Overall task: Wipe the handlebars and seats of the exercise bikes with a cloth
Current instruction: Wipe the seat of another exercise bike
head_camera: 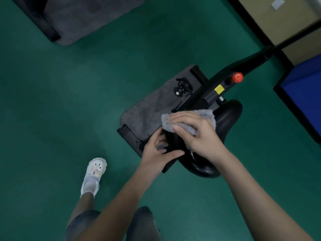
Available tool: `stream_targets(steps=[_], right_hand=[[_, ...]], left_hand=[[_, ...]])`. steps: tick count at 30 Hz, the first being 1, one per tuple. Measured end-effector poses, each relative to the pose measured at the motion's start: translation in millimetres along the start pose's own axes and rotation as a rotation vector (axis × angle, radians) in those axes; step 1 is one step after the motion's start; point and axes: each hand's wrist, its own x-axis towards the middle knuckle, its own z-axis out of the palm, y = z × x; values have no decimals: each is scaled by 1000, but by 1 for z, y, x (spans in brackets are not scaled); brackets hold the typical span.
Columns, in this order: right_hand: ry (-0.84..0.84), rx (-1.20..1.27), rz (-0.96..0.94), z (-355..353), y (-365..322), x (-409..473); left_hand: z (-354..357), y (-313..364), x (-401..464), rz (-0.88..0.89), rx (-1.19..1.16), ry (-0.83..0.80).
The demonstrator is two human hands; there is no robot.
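Head view: the black seat (225, 119) of the exercise bike (218, 84) stands over a grey mat (147, 108) on the green floor (69, 101), its long axis running from the broad rear pad at the near edge of the mat up toward the frame and the red knob (237, 77). The right hand (196, 134) lies on top of the seat with fingers spread fairly flat over the grey cloth (187, 120), pressing it down rather than bunching it; the cloth sits between palm and saddle, spilling out past the fingertips toward the mat's far side. The left hand (159, 152) curls around the near left flank of the seat, fingers tucked beneath, steadying it.

The unwiped stretch appears to lie to the right of the cloth and along the rear pad, so the right hand is the nearer one for it. A likely next stroke would run along the seat's long axis, from under the palm outward. Handlebars are not clearly visible here.
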Motion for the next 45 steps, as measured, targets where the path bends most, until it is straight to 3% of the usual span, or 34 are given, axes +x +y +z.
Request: stream_targets(steps=[2,5,9,14,19,23,26,29,34,41,45], right_hand=[[-169,-149,3,2,-2,27],[-378,-252,183,1,-3,66],[-327,-77,298,-3,0,71],[-443,-183,102,1,-4,44],[-121,-119,146,-2,6,36],[-32,-15,101,3,0,5],[56,69,70,2,0,-23],[214,-1,99,8,6,-44],[596,-90,240,19,18,-79],[1108,34,527,78,6,-115],[1304,65,571,102,-4,-100]], left_hand=[[3,-4,-2,3,-33,29],[8,-9,-6,3,-105,67],[15,-14,-15,43,-201,99],[20,-19,-17,73,-245,92],[22,-22,-22,80,-316,101],[19,-21,-19,102,-295,108],[12,-18,-14,102,-220,71],[3,-11,-9,164,-74,8],[-13,18,5,276,309,-75],[-20,40,30,248,438,-183],[-25,44,37,258,518,-239]])
